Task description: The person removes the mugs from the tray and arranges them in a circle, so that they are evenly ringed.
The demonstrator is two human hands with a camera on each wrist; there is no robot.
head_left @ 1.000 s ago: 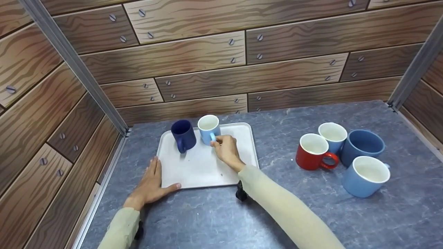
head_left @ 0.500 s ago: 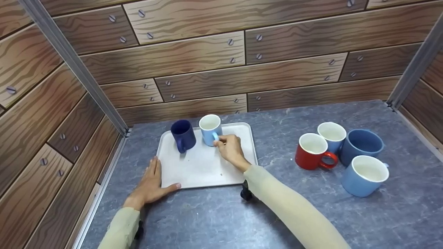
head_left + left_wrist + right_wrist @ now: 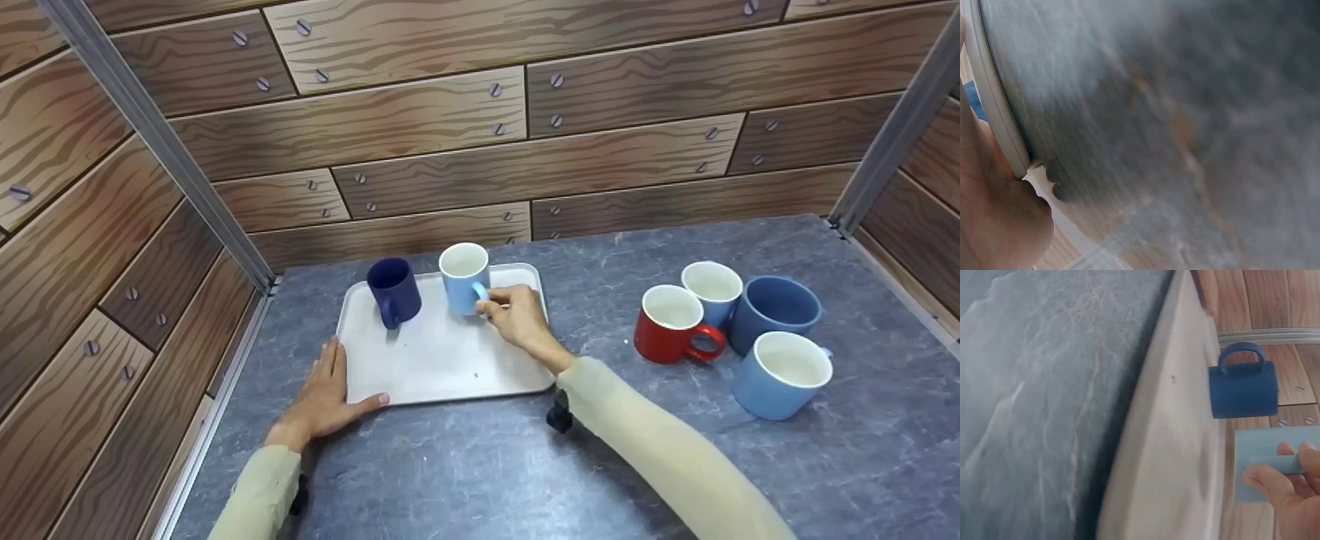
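Observation:
A white tray (image 3: 427,367) lies on the grey table, with a dark blue mug (image 3: 395,290) standing at its back left. My right hand (image 3: 519,316) pinches the handle of a light blue mug (image 3: 462,281) over the tray's back part; whether its base touches the tray, I cannot tell. In the right wrist view, thumb and fingers close round the handle of this light blue mug (image 3: 1249,484). My left hand (image 3: 319,397) rests against the tray's front left corner, fingers straight along the left side and thumb at the front edge.
On the table's right stand a red mug (image 3: 666,330), a small light blue mug (image 3: 712,289), a wide blue mug (image 3: 776,307) and a wide light blue mug (image 3: 780,379), close together. A wood-patterned wall (image 3: 420,180) rises behind the table.
My right hand has moved the light blue mug a little to the right, away from the dark blue one. The left hand stays at the tray's corner. The view has shifted slightly.

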